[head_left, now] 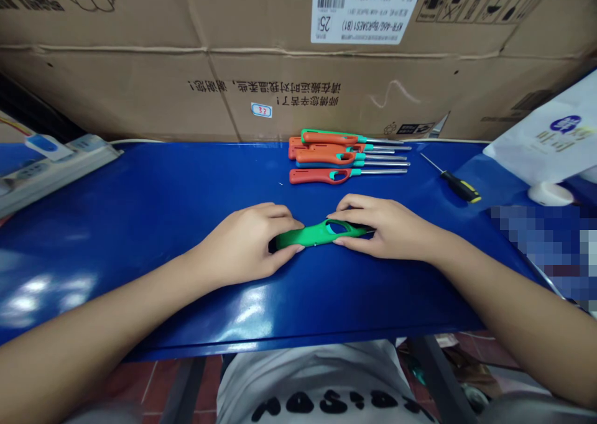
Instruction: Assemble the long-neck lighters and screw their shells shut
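Observation:
A green long-nosed gas lighter point(313, 234) lies crosswise between my hands, low over the blue table. My left hand point(256, 240) grips its handle end, thumb in front and fingers behind. Around the trigger end, my right hand point(377, 228) pinches the lighter with thumb and fingers. The trigger opening faces up beside my right fingertips. Most of the metal nozzle is hidden under my right hand. Behind my hands, a stack of orange, red and green lighters point(326, 156) lies with metal nozzles pointing right.
A black and yellow screwdriver point(459, 186) lies right of the stack. A white bag point(536, 138) and a round white object point(550, 194) are at the right. The power strip point(60, 169) sits at the left. A large cardboard box point(140, 94) stands along the table's back edge.

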Motion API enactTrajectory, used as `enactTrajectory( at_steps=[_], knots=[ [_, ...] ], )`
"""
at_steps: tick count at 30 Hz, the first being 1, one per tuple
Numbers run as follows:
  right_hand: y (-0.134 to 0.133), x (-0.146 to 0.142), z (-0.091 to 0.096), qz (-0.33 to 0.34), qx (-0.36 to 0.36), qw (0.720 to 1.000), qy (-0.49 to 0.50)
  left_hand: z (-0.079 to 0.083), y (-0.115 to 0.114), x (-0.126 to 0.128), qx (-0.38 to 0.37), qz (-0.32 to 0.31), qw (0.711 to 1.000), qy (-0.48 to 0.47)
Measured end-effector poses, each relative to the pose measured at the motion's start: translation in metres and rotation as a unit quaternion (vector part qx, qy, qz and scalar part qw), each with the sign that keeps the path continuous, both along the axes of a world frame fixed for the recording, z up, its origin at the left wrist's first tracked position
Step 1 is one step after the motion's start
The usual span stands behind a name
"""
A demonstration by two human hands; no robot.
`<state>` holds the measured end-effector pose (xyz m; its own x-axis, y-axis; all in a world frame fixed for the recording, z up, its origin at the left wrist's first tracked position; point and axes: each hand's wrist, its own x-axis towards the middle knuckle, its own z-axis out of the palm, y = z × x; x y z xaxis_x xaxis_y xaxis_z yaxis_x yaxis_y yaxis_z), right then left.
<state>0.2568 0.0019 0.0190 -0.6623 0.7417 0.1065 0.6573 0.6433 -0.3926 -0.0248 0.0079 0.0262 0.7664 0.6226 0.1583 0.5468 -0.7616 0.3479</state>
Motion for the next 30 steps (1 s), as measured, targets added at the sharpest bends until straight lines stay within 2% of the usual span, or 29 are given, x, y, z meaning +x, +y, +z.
enactTrajectory(
  at_steps=[8,12,16,30],
  knots=[
    [-0.0006,0.0012,-0.0010,0.012,0.017,1.000,-0.023,0.0040,-0.0006,-0.0006,0.032,0.024,0.999,0.033],
    [-0.0013,-0.0004,-0.0027,0.010,0.019,1.000,-0.022,0.0065,-0.0019,-0.0004,0.009,0.041,0.998,0.054],
    [-0.0018,-0.0014,-0.0027,0.005,0.018,1.000,-0.017,0.0067,-0.0023,0.0006,-0.016,0.035,0.999,0.036],
    [-0.0013,-0.0023,-0.0051,-0.009,-0.005,1.000,0.011,0.0046,-0.0034,0.0026,-0.032,0.049,0.998,0.009]
  ],
)
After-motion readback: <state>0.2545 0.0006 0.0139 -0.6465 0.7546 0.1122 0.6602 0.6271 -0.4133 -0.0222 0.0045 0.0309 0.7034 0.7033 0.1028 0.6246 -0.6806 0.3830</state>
